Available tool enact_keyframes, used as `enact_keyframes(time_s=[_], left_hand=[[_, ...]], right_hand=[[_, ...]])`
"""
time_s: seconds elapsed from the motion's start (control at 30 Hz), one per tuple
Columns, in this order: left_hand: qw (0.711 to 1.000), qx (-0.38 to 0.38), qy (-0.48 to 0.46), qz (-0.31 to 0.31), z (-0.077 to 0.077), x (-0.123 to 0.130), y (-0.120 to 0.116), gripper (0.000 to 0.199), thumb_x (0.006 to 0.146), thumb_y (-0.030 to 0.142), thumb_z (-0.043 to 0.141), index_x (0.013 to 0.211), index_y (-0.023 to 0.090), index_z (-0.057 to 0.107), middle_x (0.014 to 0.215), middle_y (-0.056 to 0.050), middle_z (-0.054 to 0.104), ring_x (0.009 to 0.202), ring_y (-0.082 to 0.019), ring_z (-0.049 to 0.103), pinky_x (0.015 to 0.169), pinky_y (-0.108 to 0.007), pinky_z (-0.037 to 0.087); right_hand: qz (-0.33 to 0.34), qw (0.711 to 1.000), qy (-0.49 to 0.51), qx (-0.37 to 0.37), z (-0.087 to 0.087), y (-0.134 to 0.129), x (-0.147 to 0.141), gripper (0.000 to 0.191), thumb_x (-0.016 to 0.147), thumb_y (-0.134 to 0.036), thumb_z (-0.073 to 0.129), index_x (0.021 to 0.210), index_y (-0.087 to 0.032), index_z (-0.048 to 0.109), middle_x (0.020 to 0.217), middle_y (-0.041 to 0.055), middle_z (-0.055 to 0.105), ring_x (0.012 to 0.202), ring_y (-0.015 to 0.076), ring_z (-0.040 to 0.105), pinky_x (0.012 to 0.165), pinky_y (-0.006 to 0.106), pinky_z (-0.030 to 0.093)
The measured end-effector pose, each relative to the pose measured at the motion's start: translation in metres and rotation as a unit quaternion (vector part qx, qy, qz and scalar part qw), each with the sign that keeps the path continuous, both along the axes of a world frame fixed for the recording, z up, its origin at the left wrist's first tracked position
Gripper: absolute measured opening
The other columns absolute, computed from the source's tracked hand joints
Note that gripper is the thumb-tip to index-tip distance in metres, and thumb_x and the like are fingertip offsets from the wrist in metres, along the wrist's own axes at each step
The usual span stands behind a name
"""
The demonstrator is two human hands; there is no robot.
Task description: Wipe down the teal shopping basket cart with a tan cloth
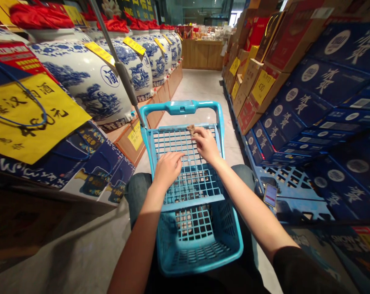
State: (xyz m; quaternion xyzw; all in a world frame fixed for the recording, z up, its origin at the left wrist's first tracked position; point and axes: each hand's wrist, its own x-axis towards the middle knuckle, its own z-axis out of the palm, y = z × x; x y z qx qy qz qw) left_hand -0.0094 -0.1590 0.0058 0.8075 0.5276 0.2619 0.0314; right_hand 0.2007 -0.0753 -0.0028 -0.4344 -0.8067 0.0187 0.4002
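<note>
A blue plastic shopping basket cart (200,255) stands between my knees, its grid flap (172,139) spread across the upper part below the handle (181,107). My right hand (205,143) is over the flap's right side, fingers closed on a small crumpled brownish rag (191,130) that touches the flap near its upper bar. Lower and to the left, my left hand (169,167) lies on the grid, with the index finger stretched out to the right and nothing visible in it. Its other fingers are partly hidden.
On the left, large blue-and-white jars (80,77) with red cloth tops line a ledge behind gift boxes (95,175). Stacked dark blue cartons (313,81) rise on the right above a blue pallet (307,200), where a phone (270,194) lies. A tiled aisle (200,87) runs ahead.
</note>
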Motion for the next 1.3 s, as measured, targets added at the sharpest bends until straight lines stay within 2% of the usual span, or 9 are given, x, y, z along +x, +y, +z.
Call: enact_keyframes(time_s=[0.07, 0.27, 0.5, 0.7, 0.77, 0.9, 1.1, 1.23, 1.3], left_hand=[[1.0, 0.006, -0.001, 0.0, -0.001, 0.0, -0.001, 0.04, 0.1, 0.011, 0.048, 0.125, 0.022, 0.077, 0.123, -0.008, 0.081, 0.117, -0.028, 0.072, 0.106, -0.044, 0.057], [1.0, 0.017, -0.008, -0.009, -0.002, 0.001, -0.008, 0.041, 0.1, 0.012, 0.047, 0.126, 0.02, 0.077, 0.124, -0.009, 0.081, 0.118, -0.028, 0.072, 0.105, -0.045, 0.058], [0.999, 0.021, -0.022, -0.02, -0.002, -0.004, -0.028, 0.037, 0.101, 0.017, 0.049, 0.123, 0.02, 0.079, 0.125, -0.009, 0.081, 0.118, -0.029, 0.073, 0.107, -0.048, 0.059], [0.999, 0.028, -0.022, -0.023, -0.003, -0.001, -0.027, 0.037, 0.098, 0.017, 0.051, 0.122, 0.018, 0.079, 0.126, -0.011, 0.081, 0.119, -0.03, 0.073, 0.108, -0.05, 0.059], [0.999, 0.033, -0.017, -0.025, -0.004, 0.001, -0.025, 0.038, 0.097, 0.016, 0.052, 0.124, 0.018, 0.079, 0.127, -0.01, 0.081, 0.12, -0.03, 0.073, 0.109, -0.049, 0.059], [0.999, 0.039, -0.012, -0.029, -0.006, 0.001, -0.023, 0.038, 0.097, 0.016, 0.052, 0.125, 0.017, 0.078, 0.128, -0.011, 0.08, 0.122, -0.03, 0.073, 0.11, -0.049, 0.059], [0.999, 0.035, -0.015, -0.027, -0.007, -0.002, -0.023, 0.038, 0.095, 0.015, 0.054, 0.125, 0.018, 0.079, 0.128, -0.01, 0.081, 0.123, -0.029, 0.073, 0.11, -0.049, 0.059], [0.998, 0.045, -0.024, -0.026, -0.009, -0.004, -0.023, 0.038, 0.096, 0.015, 0.055, 0.124, 0.019, 0.08, 0.126, -0.009, 0.081, 0.121, -0.029, 0.074, 0.11, -0.048, 0.06], [0.998, 0.054, -0.031, -0.028, -0.011, -0.005, -0.022, 0.038, 0.095, 0.015, 0.055, 0.123, 0.019, 0.08, 0.125, -0.009, 0.082, 0.119, -0.029, 0.075, 0.109, -0.048, 0.061]], right_hand=[[0.022, 1.0, -0.022, 0.005, -0.001, 0.0, -0.004, 0.044, 0.087, 0.004, 0.051, 0.103, -0.024, 0.082, 0.138, 0.0107, 0.066, 0.124, 0.0303, 0.056, 0.11, 0.052, 0.052], [-0.158, 0.986, 0.039, 0.035, -0.002, 0.0, 0.013, 0.041, 0.085, 0.002, 0.051, 0.096, -0.022, 0.083, 0.123, 0.0139, 0.067, 0.113, 0.0314, 0.057, 0.099, 0.053, 0.057], [-0.056, 0.998, 0.019, 0.021, -0.003, -0.027, 0.004, 0.041, 0.084, 0.0, 0.052, 0.103, -0.022, 0.082, 0.133, 0.0136, 0.067, 0.119, 0.0329, 0.059, 0.106, 0.056, 0.057], [-0.15, 0.987, 0.046, 0.027, -0.007, -0.025, 0.006, 0.048, 0.084, -0.001, 0.052, 0.119, -0.02, 0.078, 0.14, 0.0175, 0.063, 0.126, 0.0341, 0.058, 0.111, 0.058, 0.055], [-0.1, 0.995, 0.024, 0.019, -0.007, -0.023, 0.001, 0.052, 0.083, 0.0, 0.053, 0.128, -0.017, 0.075, 0.146, 0.0195, 0.06, 0.134, 0.0351, 0.056, 0.117, 0.059, 0.052], [0.018, 0.999, -0.029, 0.011, -0.007, -0.02, -0.008, 0.057, 0.085, 0.003, 0.049, 0.129, -0.023, 0.075, 0.148, 0.013, 0.064, 0.141, 0.0307, 0.056, 0.121, 0.053, 0.051], [-0.157, 0.987, 0.037, 0.011, -0.008, -0.015, 0.004, 0.052, 0.091, 0.001, 0.044, 0.127, -0.021, 0.075, 0.151, 0.0169, 0.061, 0.136, 0.0332, 0.058, 0.115, 0.056, 0.056], [-0.06, 0.997, -0.04, 0.002, -0.007, -0.02, -0.004, 0.053, 0.09, 0.003, 0.047, 0.129, -0.019, 0.075, 0.152, 0.0151, 0.062, 0.144, 0.0308, 0.056, 0.123, 0.051, 0.052], [-0.058, 0.997, -0.055, -0.01, -0.004, -0.022, -0.007, 0.051, 0.095, 0.0, 0.045, 0.129, -0.021, 0.076, 0.154, 0.0125, 0.062, 0.146, 0.0287, 0.055, 0.124, 0.048, 0.052]])
